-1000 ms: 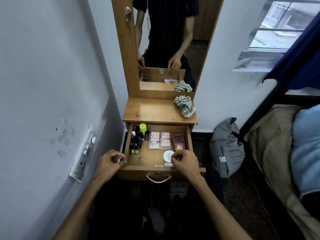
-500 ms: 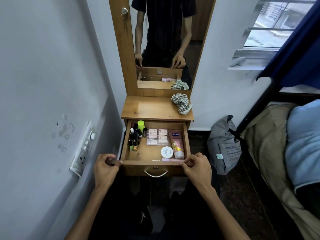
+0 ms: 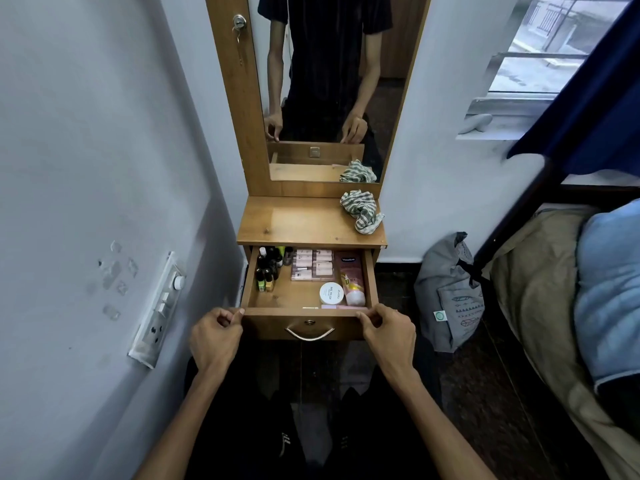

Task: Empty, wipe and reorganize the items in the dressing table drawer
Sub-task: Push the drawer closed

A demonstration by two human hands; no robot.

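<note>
While gripped, drawer (image 3: 308, 311) between hands (image 3: 214, 337)

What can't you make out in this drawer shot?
Head view only:
- Back of the drawer: hidden under the tabletop, along with the tops of the small bottles.
- Pink packets: print too small to read.
- Fingertips of the left hand and right hand: curled over the drawer's front corners.
</note>
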